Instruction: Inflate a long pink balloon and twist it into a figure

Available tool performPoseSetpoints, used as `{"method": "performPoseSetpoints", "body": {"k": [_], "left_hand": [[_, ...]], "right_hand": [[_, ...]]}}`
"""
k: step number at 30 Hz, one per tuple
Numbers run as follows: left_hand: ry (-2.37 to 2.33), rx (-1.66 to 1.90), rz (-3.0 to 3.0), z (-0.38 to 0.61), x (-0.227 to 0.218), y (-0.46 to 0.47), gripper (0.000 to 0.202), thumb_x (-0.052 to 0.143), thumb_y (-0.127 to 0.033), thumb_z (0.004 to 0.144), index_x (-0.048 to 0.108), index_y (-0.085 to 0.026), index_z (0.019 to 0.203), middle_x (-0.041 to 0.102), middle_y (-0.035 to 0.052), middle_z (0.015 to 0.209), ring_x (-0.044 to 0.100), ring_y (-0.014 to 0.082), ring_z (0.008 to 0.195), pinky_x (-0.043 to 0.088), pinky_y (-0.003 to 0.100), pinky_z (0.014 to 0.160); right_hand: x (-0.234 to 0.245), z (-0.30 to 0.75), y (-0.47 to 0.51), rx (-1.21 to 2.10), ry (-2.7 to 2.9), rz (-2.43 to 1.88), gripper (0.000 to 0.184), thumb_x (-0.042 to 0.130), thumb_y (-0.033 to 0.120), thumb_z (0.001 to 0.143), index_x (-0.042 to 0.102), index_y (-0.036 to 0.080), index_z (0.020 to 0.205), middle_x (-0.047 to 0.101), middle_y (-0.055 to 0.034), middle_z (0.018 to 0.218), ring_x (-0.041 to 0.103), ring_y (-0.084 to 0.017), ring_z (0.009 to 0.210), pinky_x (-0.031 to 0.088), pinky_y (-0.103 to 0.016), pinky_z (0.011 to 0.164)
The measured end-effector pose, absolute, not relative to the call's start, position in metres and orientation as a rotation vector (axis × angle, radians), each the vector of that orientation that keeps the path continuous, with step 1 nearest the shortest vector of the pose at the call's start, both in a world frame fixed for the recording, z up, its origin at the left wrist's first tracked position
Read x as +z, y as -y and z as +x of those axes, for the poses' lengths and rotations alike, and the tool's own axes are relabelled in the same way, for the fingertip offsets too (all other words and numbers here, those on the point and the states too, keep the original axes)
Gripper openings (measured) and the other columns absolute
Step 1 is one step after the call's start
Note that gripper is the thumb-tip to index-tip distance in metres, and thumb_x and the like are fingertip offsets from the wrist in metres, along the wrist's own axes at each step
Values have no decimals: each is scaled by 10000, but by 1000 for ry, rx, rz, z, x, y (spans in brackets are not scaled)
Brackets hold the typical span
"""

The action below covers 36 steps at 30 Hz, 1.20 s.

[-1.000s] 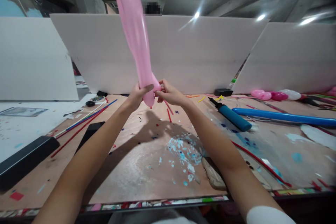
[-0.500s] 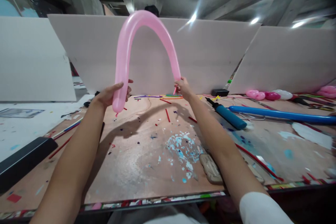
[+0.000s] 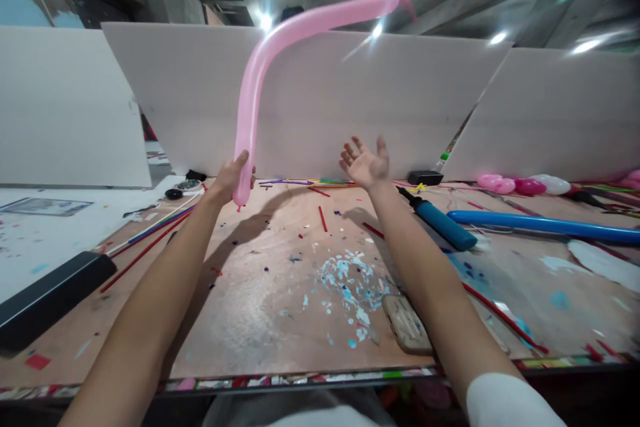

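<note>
A long pink balloon rises from my left hand, which is wrapped round it just above its knotted lower end. The balloon bends near the top and runs out to the right, ending in a thin uninflated tail. My right hand is raised over the far part of the table, fingers spread and palm up, with nothing in it. It is apart from the balloon, below the free end. Near my right forearm lie a blue hand pump and a long blue balloon.
Pale boards stand along the back of the table. A black box-like object lies at left, a phone-shaped object by my right forearm. Pink and white balloons, uninflated strips and paint flecks are scattered about.
My right hand has let go of the balloon's tail end and opened. That end has sprung up and right, so the arch has become a bent arm. My left hand keeps its hold.
</note>
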<state>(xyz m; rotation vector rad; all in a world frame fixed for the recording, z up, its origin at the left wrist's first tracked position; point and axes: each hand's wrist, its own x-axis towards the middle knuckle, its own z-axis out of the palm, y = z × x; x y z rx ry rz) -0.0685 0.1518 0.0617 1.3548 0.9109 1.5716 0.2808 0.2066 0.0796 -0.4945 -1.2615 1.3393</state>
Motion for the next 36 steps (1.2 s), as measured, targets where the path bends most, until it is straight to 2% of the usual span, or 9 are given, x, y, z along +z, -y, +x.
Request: {"method": "performPoseSetpoints", "body": {"k": [5, 9, 12, 17, 21, 25, 27, 29, 36], "left_hand": [[-657, 1691, 1253, -29, 81, -138, 630, 696, -763, 679, 567, -182, 884, 604, 22, 699, 620, 138, 597, 548, 289, 582], [-597, 1656, 1278, -1, 89, -120, 566, 799, -595, 653, 561, -170, 940, 650, 49, 764, 688, 198, 761, 576, 331, 713], [-578, 1729, 1214, 8, 90, -113, 546, 772, -576, 686, 530, -200, 998, 646, 24, 787, 683, 180, 725, 574, 319, 683], [-605, 1782, 1139, 13, 87, -114, 653, 584, -819, 716, 489, -234, 991, 548, -37, 654, 596, 122, 524, 512, 270, 522], [-540, 1808, 1092, 22, 86, -112, 687, 584, -857, 682, 485, -229, 942, 535, -54, 615, 570, 95, 484, 486, 236, 485], [-506, 1874, 980, 31, 88, -107, 684, 603, -857, 664, 508, -210, 864, 523, -55, 568, 517, 79, 419, 450, 208, 419], [-503, 1907, 931, 35, 89, -106, 692, 606, -866, 649, 515, -199, 807, 498, -56, 536, 486, 72, 385, 414, 200, 379], [-498, 1928, 910, 38, 88, -106, 683, 615, -860, 646, 510, -193, 745, 462, -60, 502, 452, 64, 356, 380, 195, 352], [-523, 1975, 887, 42, 89, -104, 676, 557, -847, 715, 410, -204, 568, 352, -63, 412, 402, 67, 311, 357, 205, 334]], "right_hand": [[71, 210, -172, 1628, 1608, -632, 585, 578, 670, 827, 482, 240, 1212, 661, -111, 1116, 655, -220, 1012, 546, -370, 886], [60, 155, -147, 1666, 1824, -451, 567, 617, 704, 815, 528, 208, 1076, 660, -76, 926, 650, -176, 793, 568, -324, 749], [52, 141, -138, 1496, 1909, -480, 540, 607, 718, 820, 522, 199, 943, 595, -37, 778, 564, -132, 625, 541, -283, 618], [44, 135, -128, 1543, 1899, -501, 557, 569, 738, 835, 505, 199, 960, 593, -35, 786, 578, -130, 602, 518, -264, 537], [44, 125, -115, 1284, 1832, -608, 636, 443, 817, 840, 493, 200, 984, 514, 16, 641, 461, -110, 443, 375, -245, 386], [42, 121, -113, 911, 1858, -690, 673, 417, 790, 870, 535, 182, 1131, 637, -53, 847, 620, -166, 722, 516, -276, 642], [41, 121, -116, 783, 1878, -695, 679, 368, 765, 904, 559, 163, 1154, 668, -107, 1033, 640, -208, 947, 519, -324, 835], [40, 121, -118, 728, 1896, -691, 677, 331, 742, 927, 586, 148, 1130, 672, -123, 1076, 628, -230, 1032, 488, -355, 923], [39, 117, -114, 571, 1875, -684, 636, 275, 676, 974, 633, 153, 1036, 687, -110, 998, 632, -221, 915, 478, -325, 824]]}}
